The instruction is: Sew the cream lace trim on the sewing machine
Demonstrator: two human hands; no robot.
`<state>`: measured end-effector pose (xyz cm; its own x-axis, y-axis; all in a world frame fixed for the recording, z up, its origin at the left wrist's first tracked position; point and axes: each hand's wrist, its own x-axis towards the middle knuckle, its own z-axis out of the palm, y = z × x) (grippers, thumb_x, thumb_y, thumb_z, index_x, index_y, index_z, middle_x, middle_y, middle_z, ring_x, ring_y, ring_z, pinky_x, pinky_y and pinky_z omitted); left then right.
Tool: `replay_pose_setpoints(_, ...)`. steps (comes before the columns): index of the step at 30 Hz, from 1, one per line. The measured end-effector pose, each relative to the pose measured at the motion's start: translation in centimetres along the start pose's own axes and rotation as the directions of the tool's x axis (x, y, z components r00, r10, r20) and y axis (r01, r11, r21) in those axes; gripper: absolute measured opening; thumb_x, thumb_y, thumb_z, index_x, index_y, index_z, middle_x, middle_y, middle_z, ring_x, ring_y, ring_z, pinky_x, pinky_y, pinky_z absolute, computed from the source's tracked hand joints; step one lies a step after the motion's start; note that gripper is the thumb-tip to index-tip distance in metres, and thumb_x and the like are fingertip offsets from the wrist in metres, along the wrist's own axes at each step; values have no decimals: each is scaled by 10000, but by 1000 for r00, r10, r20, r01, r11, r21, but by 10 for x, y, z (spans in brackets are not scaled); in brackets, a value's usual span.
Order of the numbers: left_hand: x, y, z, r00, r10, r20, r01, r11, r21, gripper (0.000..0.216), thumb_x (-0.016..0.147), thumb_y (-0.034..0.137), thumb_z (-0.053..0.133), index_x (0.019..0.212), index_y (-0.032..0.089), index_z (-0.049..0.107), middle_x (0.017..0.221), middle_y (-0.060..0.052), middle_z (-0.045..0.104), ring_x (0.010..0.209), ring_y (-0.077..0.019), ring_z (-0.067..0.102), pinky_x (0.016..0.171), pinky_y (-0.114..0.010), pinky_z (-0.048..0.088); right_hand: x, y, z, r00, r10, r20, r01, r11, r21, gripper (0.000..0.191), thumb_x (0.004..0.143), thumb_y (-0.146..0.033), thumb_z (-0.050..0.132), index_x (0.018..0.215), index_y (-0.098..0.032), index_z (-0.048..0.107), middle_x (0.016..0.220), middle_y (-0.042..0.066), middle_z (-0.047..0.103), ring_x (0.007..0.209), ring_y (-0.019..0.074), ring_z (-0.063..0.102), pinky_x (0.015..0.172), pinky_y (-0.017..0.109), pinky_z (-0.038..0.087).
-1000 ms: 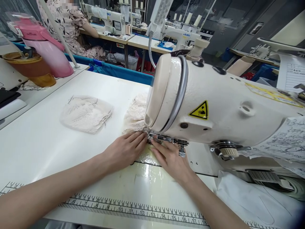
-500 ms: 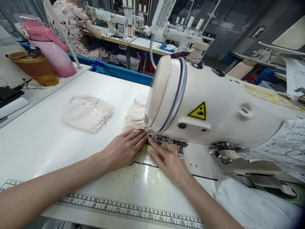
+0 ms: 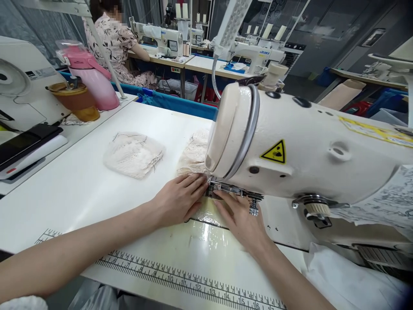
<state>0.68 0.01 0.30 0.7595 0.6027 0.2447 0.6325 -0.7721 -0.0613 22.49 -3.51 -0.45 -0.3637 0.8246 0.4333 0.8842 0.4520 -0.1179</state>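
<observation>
My left hand (image 3: pixel 180 199) lies flat on the white table, fingers stretched toward the presser foot (image 3: pixel 217 188) of the cream sewing machine (image 3: pixel 300 146). My right hand (image 3: pixel 240 215) lies flat just right of it, fingers pointing under the machine head. Both press on a piece of cream lace fabric (image 3: pixel 193 156) that runs behind the needle. Whatever lies directly under the fingers is mostly hidden. A second stack of cream lace pieces (image 3: pixel 134 154) rests to the left on the table.
A printed ruler strip (image 3: pixel 180 280) runs along the table's near edge. A pink flask (image 3: pixel 95 79), a brown cup (image 3: pixel 75 97) and a dark phone (image 3: pixel 22 144) stand at the left. Another person sits at a far machine (image 3: pixel 158 32). White cloth (image 3: pixel 348 280) lies bottom right.
The view has shifted to the left and things appear further right. Both hands stay flat by the presser foot, almost unmoved relative to the machine.
</observation>
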Motion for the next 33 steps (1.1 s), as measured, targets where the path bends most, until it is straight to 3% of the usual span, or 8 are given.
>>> replay_pose_setpoints(4, 0, 5, -7, 1000, 17, -19, -16, 1000, 24, 424, 973, 360, 400, 1281, 104, 539, 1319, -116, 567, 1254, -252, 483, 1074, -390, 357, -8, 9, 8, 1000, -22, -17, 21, 999, -23, 287, 974, -396, 430, 1112, -257, 640, 1072, 28, 717, 805, 220, 663, 884, 423, 432)
replay_pose_setpoints(7, 2, 1, -19, 988, -144, 58, 144, 990, -4, 348, 977, 379, 427, 1235, 195, 569, 1249, -54, 612, 1170, -208, 537, 996, -346, 418, -9, 14, 11, 999, -42, -31, 41, 999, -31, 272, 970, -403, 441, 1077, -261, 646, 984, 27, 734, 792, 224, 665, 835, 406, 438)
replay_pose_setpoints(10, -4, -21, -41, 883, -462, 85, 458, 887, 61, 268, 974, 272, 398, 1080, 190, 630, 1072, -76, 670, 980, -220, 618, 756, -328, 488, -6, 14, 8, 994, -78, -76, 73, 995, -64, 301, 975, -392, 426, 1079, -224, 653, 921, 44, 736, 669, 200, 638, 724, 373, 442)
replay_pose_setpoints(14, -24, -70, -64, 748, -661, 55, 655, 749, 102, 212, 848, 242, 473, 899, 147, 657, 924, -129, 685, 790, -292, 656, 514, -304, 421, 0, 8, 1, 983, -62, -175, 52, 997, -62, 261, 957, -350, 463, 1022, -218, 680, 789, 58, 712, 804, 234, 641, 701, 335, 437)
replay_pose_setpoints(16, -35, -88, -67, 723, -685, 92, 681, 729, 74, 173, 796, 265, 500, 757, 185, 649, 789, -75, 686, 657, -252, 647, 462, -275, 378, 2, 6, -1, 981, -60, -183, 51, 997, -52, 246, 956, -330, 465, 1028, -222, 674, 768, 49, 698, 717, 201, 617, 707, 326, 437)
replay_pose_setpoints(19, -49, -96, -63, 719, -689, 96, 691, 723, 15, 249, 827, 304, 431, 736, 228, 650, 837, -37, 695, 684, -224, 646, 491, -267, 387, 3, 4, -3, 979, -57, -193, 51, 998, -38, 214, 949, -288, 467, 986, -220, 666, 730, 24, 679, 627, 171, 566, 745, 340, 434)
replay_pose_setpoints(29, -61, -111, -62, 641, -761, 99, 735, 572, -364, 202, 758, 414, 571, 714, 253, 685, 746, 32, 714, 720, -213, 635, 640, -252, 423, 3, 1, -5, 991, -39, -131, 32, 998, -54, 221, 948, -294, 476, 969, -227, 686, 819, 41, 700, 781, 188, 603, 859, 374, 402)
replay_pose_setpoints(33, -64, -120, -57, 566, -821, 72, 757, 484, -439, 207, 689, 407, 605, 653, 213, 668, 669, 6, 678, 682, -198, 621, 593, -241, 414, 2, 6, 1, 988, -78, -132, 72, 996, -44, 284, 976, -319, 434, 1011, -203, 690, 866, 65, 707, 766, 193, 619, 818, 365, 389)
